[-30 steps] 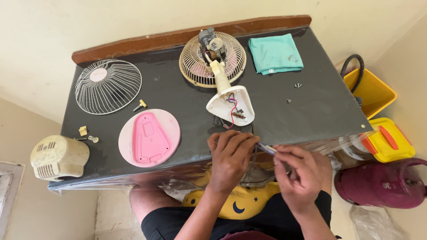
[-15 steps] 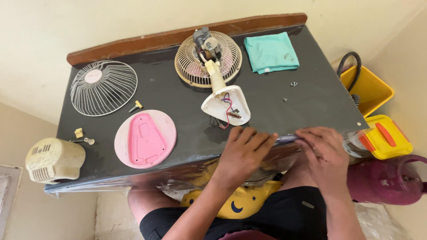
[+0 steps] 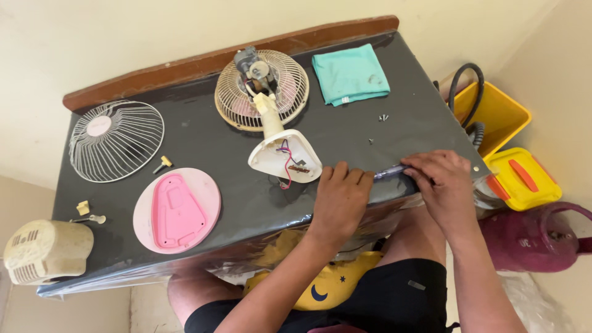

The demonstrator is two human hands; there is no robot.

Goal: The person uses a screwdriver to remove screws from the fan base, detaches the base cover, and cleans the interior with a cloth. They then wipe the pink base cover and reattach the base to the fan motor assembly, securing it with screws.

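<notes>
My left hand (image 3: 340,198) lies flat, fingers together, on the dark table (image 3: 203,132) just right of the cream fan base (image 3: 285,156), whose open underside shows coloured wires. My right hand (image 3: 439,179) grips a slim purple-handled tool (image 3: 390,172) lying along the table's near edge, its tip pointing toward my left hand. The fan's neck runs up to the motor (image 3: 254,68) resting on the rear grille (image 3: 261,89).
A white front grille (image 3: 116,140) lies at the left. A pink cover on a round plate (image 3: 177,209), a cream motor housing (image 3: 48,251), small knobs (image 3: 163,163), loose screws (image 3: 383,117), a teal cloth (image 3: 349,73). Yellow bins (image 3: 501,117) and a maroon gas cylinder (image 3: 530,237) stand at the right.
Both hands moved from below the near edge up onto the table. My left hand now lies flat beside the fan base; my right hand carried the tool rightwards along the edge.
</notes>
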